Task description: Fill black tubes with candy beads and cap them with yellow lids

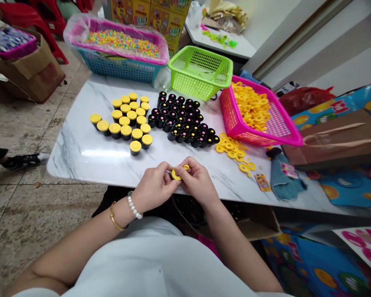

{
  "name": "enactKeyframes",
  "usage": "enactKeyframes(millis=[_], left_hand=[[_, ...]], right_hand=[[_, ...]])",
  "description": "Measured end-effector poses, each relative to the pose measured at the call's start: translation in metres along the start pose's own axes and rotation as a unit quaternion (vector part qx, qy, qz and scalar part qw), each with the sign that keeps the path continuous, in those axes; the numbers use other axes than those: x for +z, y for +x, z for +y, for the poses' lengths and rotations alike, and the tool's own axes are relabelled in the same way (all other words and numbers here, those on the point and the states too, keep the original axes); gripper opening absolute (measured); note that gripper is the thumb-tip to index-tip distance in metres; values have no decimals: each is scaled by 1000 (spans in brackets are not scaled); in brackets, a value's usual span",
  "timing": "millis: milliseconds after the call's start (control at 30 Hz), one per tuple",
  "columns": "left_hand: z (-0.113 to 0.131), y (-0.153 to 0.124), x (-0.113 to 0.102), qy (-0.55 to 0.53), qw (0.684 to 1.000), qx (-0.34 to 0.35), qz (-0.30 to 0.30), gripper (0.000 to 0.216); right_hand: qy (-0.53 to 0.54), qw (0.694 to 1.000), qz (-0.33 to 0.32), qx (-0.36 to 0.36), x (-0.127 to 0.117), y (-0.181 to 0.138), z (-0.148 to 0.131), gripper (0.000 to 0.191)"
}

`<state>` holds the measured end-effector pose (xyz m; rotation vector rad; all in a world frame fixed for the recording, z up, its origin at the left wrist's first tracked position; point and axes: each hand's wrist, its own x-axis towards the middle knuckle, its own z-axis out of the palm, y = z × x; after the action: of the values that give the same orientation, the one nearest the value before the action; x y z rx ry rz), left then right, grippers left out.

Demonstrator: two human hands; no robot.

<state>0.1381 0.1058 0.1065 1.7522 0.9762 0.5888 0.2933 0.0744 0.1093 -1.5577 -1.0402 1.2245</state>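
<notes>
Left hand (pixel 154 186): fingers curled around a small black tube, mostly hidden, bracing it just above the near table edge so its mouth faces up.
Right hand (pixel 195 178): thumb and fingertips pinching a yellow cap (pixel 176 174) and pressing it onto that tube.
Capped tubes (pixel 126 122): about 18 black tubes with yellow tops, standing upright in a cluster on the marble table (pixel 80 152), apart from the uncapped ones, seemingly as the done lot.
Open tubes (pixel 185 121): a dense upright block of black tubes, pink showing inside, just right of the capped cluster.
Loose caps (pixel 233 150): yellow rings spilled beside the pink basket, near the right hand.
Pink basket (pixel 284 132): tilted, heaped with yellow rings.
Green basket (pixel 200 71): nothing visible inside.
Blue basket (pixel 120 68): lined with clear plastic, full of small pastel pieces.
</notes>
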Motion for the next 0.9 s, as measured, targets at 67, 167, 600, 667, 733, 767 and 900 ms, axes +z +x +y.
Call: enactKeyframes(millis=[67,167,600,667,733,767,900], left_hand=[[6,4,-6,-87,991,-71,-68,18],[10,10,-9,-170,968,-148,-109,16],[-5,-4,12,132,985,91,60,20],[-8,-3,12,160,979,107,62,20],[-9,-2,11,172,976,116,61,20],[-10,-1,10,178,975,118,60,19],[-10,-1,10,198,971,123,46,16]], right_hand=[[2,999,-25,40,-1,-1,-2,39],[-7,996,-52,72,-2,-1,-3,39],[74,996,49,9,-4,-17,7,36],[127,991,32,26,-13,-18,6,36],[138,989,-11,48,-22,-13,3,36],[127,989,-44,66,-26,-8,0,37],[55,975,-175,123,-30,15,-10,42]])
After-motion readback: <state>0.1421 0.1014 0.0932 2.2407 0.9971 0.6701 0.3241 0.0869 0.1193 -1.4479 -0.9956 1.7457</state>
